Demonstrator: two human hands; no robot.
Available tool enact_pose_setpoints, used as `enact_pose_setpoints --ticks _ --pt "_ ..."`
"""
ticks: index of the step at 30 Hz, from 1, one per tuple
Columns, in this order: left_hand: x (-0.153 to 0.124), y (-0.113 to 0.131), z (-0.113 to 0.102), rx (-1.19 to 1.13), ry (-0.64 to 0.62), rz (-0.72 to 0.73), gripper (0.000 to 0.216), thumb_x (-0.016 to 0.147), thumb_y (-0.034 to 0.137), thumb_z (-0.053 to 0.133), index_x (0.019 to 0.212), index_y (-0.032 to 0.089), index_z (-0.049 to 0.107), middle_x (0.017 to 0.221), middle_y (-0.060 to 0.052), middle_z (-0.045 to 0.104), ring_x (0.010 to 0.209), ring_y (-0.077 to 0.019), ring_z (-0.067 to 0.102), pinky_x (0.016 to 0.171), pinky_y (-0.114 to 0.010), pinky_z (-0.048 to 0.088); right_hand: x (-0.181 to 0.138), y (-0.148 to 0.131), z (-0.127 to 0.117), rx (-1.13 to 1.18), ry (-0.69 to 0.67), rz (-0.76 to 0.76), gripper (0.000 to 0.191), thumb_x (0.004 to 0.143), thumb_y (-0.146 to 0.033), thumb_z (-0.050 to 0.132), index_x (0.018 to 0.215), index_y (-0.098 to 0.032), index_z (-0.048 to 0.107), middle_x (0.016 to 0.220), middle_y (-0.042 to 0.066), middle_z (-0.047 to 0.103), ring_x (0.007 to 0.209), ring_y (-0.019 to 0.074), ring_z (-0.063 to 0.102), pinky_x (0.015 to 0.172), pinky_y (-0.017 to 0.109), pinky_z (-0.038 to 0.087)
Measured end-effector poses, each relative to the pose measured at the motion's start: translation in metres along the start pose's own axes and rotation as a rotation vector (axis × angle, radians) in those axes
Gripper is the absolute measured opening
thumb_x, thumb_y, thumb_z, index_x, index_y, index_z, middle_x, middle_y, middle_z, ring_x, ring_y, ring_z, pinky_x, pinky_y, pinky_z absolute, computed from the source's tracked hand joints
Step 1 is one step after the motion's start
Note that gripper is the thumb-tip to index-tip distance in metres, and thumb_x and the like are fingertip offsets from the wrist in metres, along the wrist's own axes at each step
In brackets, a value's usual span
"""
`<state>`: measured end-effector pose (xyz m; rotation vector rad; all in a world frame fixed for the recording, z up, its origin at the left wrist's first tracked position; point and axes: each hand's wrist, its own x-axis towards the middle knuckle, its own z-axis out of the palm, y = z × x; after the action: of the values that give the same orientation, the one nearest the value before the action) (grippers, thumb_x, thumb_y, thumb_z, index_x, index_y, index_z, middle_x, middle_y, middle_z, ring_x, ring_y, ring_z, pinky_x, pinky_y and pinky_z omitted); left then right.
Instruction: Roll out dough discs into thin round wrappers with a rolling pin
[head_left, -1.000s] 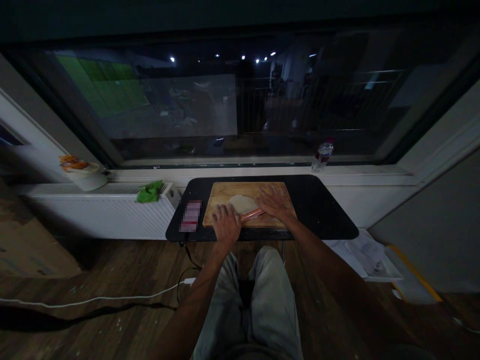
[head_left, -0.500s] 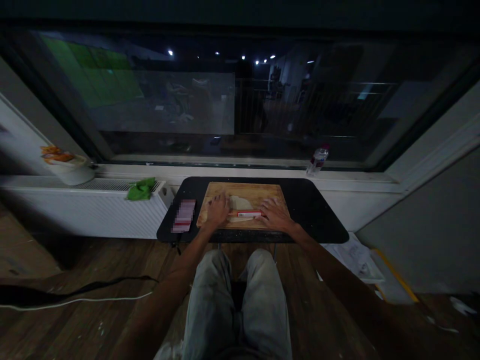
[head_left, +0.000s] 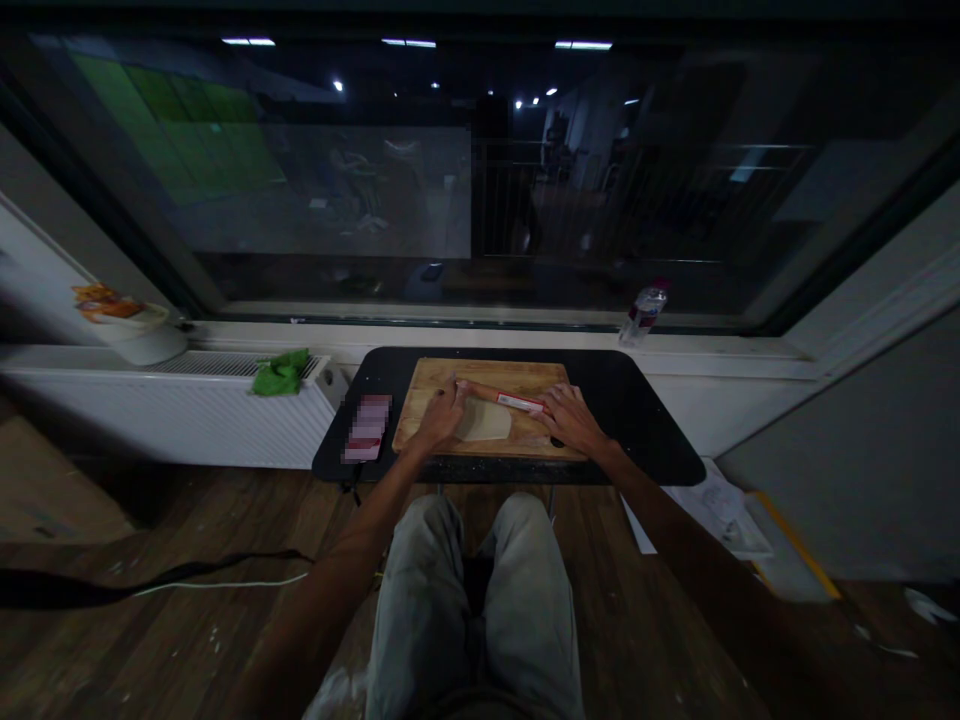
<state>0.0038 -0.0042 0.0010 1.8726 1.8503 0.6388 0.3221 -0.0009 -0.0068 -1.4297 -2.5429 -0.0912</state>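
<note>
A slim wooden rolling pin (head_left: 517,402) with a red and white label slants across the wooden board (head_left: 420,385), its left end farther from me than its right. My left hand (head_left: 448,408) is closed around the left end, and my right hand (head_left: 568,416) grips the right end. Between the hands and on the near side of the pin lies a flat pale sheet of dough (head_left: 486,420), partly covered by my left hand at its left edge. Both ends of the pin are hidden under my fingers.
The board lies on a small black table (head_left: 637,420) with a pinkish, blurred-out flat item (head_left: 368,428) at its left. Beyond are a water bottle (head_left: 643,312) on the sill, a green cloth (head_left: 280,372) on the radiator (head_left: 225,420) and a white tub (head_left: 142,338).
The rolling pin has gone from level across the dough to slanted at its far side, uncovering more dough. Both hands have moved with it, and their fingers are more curled round the ends.
</note>
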Motion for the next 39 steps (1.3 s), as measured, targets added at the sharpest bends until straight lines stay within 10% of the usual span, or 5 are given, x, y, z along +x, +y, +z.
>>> enact_pose_setpoints --ticks 11,24,28,32,39 --pt "-0.042 0.027 0.038 0.347 0.017 0.126 0.134 0.088 0.093 0.072 0.182 0.009 0.027 0.181 -0.036 0.042 0.168 -0.0568 0.039 0.134 -0.074 0.032 -0.008 0.008 -0.003 0.028 0.036 0.096 0.045 0.12 -0.047 0.049 0.142 -0.019 0.077 0.139 0.019 0.076 0.136 0.0393 0.058 0.116 0.051 0.042" --pt "-0.003 -0.027 -0.006 0.279 -0.204 0.473 0.115 0.089 0.071 0.081 0.178 0.012 0.038 0.186 -0.023 0.042 0.174 -0.0375 0.039 0.141 -0.047 0.033 -0.009 0.006 -0.008 0.038 0.049 0.064 0.045 0.122 -0.049 0.046 0.136 -0.019 0.077 0.132 0.018 0.076 0.13 0.0363 0.06 0.113 0.05 0.045" --pt "-0.007 -0.03 -0.018 0.251 0.032 0.321 0.052 0.112 0.055 0.056 0.148 0.019 0.069 0.151 -0.017 0.075 0.149 -0.0341 0.064 0.13 -0.051 0.046 -0.004 0.001 -0.003 0.047 0.007 0.041 0.045 0.122 -0.049 0.046 0.137 -0.02 0.078 0.131 0.017 0.077 0.128 0.035 0.061 0.113 0.05 0.047" --pt "-0.005 -0.028 -0.029 0.27 0.263 0.098 0.045 0.12 0.039 0.033 0.132 0.022 0.073 0.139 -0.017 0.076 0.138 -0.035 0.065 0.122 -0.053 0.051 0.011 -0.014 -0.002 0.04 -0.038 0.002 0.043 0.122 -0.047 0.051 0.139 -0.019 0.078 0.132 0.017 0.077 0.13 0.034 0.062 0.117 0.05 0.045" --pt "0.024 -0.033 -0.037 0.462 0.023 0.131 0.044 0.12 0.036 0.035 0.135 0.022 0.075 0.149 -0.017 0.069 0.143 -0.0347 0.059 0.118 -0.051 0.053 0.052 -0.039 0.004 0.103 -0.097 -0.126 0.036 0.12 -0.044 0.059 0.14 -0.02 0.077 0.137 0.015 0.077 0.135 0.0318 0.062 0.122 0.048 0.045"
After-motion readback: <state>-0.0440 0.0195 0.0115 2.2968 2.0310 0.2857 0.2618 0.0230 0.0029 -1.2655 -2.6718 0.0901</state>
